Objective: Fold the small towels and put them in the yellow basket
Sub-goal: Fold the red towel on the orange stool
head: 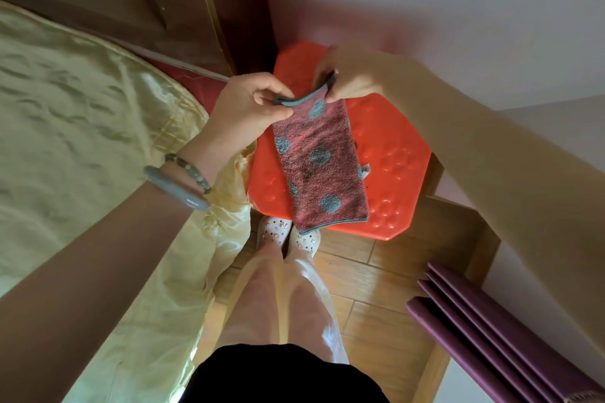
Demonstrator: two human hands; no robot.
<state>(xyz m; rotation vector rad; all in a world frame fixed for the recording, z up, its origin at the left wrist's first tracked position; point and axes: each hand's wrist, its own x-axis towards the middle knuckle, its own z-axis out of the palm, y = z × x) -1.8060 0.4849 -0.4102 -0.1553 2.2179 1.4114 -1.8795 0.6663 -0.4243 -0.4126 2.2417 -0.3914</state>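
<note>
A small pink towel (319, 167) with grey-blue dots and a grey-blue hem hangs folded lengthwise in the air over an orange plastic stool (393, 154). My left hand (252, 108) pinches the towel's top left corner between thumb and fingers. My right hand (347, 75) pinches the top right corner, slightly higher and farther away. The towel's lower end dangles free near the stool's front edge. No yellow basket is in view.
A bed with a pale yellow satin cover (75, 127) fills the left side, with a dark wooden headboard (157, 0) behind it. My legs and white clogs (288, 234) stand on the wooden floor. A folded purple mat (491, 337) leans at the lower right by the white wall.
</note>
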